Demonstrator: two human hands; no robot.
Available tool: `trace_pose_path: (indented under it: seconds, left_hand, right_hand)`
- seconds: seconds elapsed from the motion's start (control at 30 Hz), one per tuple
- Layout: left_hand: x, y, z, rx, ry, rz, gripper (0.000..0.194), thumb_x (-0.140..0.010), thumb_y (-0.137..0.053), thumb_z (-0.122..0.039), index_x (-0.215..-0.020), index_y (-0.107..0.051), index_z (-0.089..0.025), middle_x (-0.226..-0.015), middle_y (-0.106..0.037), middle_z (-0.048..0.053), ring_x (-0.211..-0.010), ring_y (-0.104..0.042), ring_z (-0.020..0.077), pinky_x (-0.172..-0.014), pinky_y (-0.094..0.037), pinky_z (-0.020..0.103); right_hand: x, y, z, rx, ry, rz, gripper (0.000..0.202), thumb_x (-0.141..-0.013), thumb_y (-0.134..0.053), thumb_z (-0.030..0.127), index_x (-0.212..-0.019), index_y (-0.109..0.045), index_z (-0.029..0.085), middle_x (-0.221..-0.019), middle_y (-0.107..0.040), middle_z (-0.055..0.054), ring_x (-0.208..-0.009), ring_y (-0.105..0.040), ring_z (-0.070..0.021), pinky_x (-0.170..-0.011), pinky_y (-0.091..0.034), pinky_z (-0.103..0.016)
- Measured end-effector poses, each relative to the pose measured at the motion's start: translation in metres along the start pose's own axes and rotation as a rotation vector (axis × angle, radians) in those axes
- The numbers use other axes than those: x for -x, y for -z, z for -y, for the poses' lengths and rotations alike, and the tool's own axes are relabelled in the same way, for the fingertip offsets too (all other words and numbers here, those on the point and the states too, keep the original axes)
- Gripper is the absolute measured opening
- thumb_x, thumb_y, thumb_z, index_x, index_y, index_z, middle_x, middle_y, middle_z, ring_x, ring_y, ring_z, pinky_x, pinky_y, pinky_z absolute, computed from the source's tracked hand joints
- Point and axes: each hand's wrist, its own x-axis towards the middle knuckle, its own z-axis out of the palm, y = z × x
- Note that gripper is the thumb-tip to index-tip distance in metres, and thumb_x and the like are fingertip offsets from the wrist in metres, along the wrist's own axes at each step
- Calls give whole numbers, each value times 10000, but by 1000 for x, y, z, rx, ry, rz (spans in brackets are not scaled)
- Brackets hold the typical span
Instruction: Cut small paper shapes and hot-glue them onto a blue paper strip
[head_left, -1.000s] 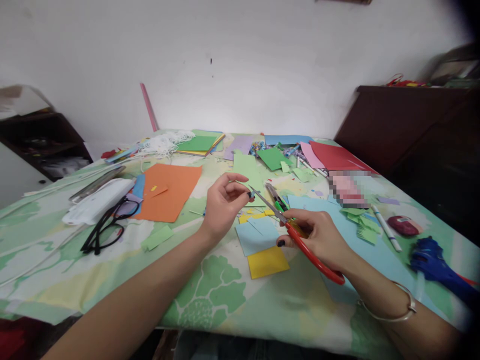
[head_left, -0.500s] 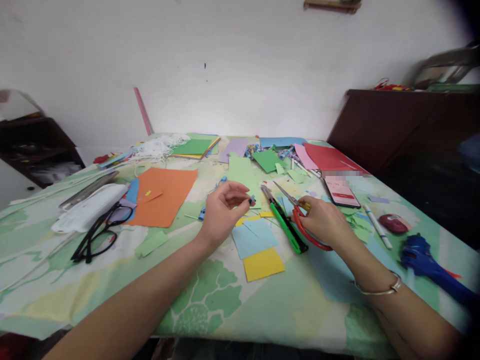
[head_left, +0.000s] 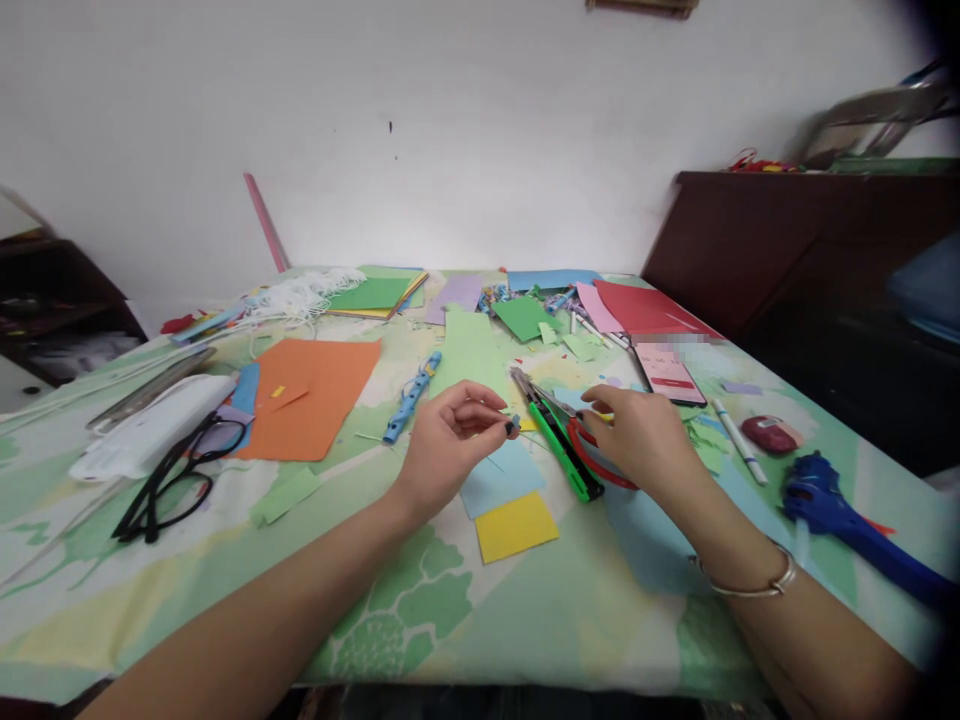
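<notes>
My left hand (head_left: 450, 440) is closed in a pinch, with a small blue piece (head_left: 515, 422) at its fingertips above light blue paper (head_left: 502, 480). To the right, my right hand (head_left: 637, 430) is over the red-handled scissors (head_left: 600, 465), its thumb and index finger apart. The scissors lie against a green and black cutter (head_left: 559, 440), their blades pointing away to the left. My right fingers partly hide the handles. A yellow paper square (head_left: 517, 527) lies in front, and a blue patterned strip (head_left: 412, 397) behind my left hand.
Orange paper (head_left: 322, 400), black glasses (head_left: 161, 490) and a white case (head_left: 154, 425) are at left. A phone (head_left: 671, 372), a white marker (head_left: 740, 442), a dark red object (head_left: 769, 434) and a blue glue gun (head_left: 825, 500) lie at right. Coloured papers and white cord cover the back.
The scissors have come down beside the cutter, and my right fingers have loosened from them. My left hand has moved slightly nearer with the small piece. The view has shifted right, showing more of the blue strip.
</notes>
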Motion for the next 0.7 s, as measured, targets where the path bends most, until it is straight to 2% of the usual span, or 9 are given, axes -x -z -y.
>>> trace_pose_path:
  seconds: [0.07,0.17,0.23,0.4,0.7]
  left_hand:
    - [1,-2,2,8,19,20,154,-683,-669,-139,-801,-572,-165,-657,-682,12,-702,-675,163,-703,-518,265]
    - [5,-5,4,-7,34,49,162,-689,-672,-151,-807,-563,-170,-665,-687,11,-690,-668,154,-695,-512,258]
    - [7,-7,5,-23,45,65,175,-690,-675,-159,-817,-555,-173,-673,-692,11,-671,-662,147,-686,-508,254]
    - [8,-8,4,4,76,83,207,-669,-696,-177,-810,-545,-171,-682,-701,19,-643,-661,150,-677,-511,262]
    - [8,-7,5,15,67,94,193,-682,-685,-159,-814,-544,-168,-671,-694,11,-637,-651,132,-671,-506,245]
  right_hand:
    - [6,2,10,-362,117,-20,165,-831,-505,242,-884,-647,177,-804,-689,-59,-740,-621,-191,-673,-416,-288]
    - [16,-1,25,-950,217,174,173,-831,-562,336,-834,-610,170,-754,-661,-36,-705,-608,-151,-636,-451,-252]
    - [19,-4,32,-1157,208,292,216,-805,-608,379,-816,-593,164,-716,-634,-24,-681,-599,-138,-628,-464,-248]
    - [20,-6,34,-1333,151,391,254,-759,-666,400,-782,-579,162,-695,-611,-10,-658,-589,-122,-655,-481,-259]
    - [17,-7,32,-1406,142,445,233,-745,-694,354,-796,-588,152,-700,-605,-4,-659,-589,-115,-655,-472,-254]
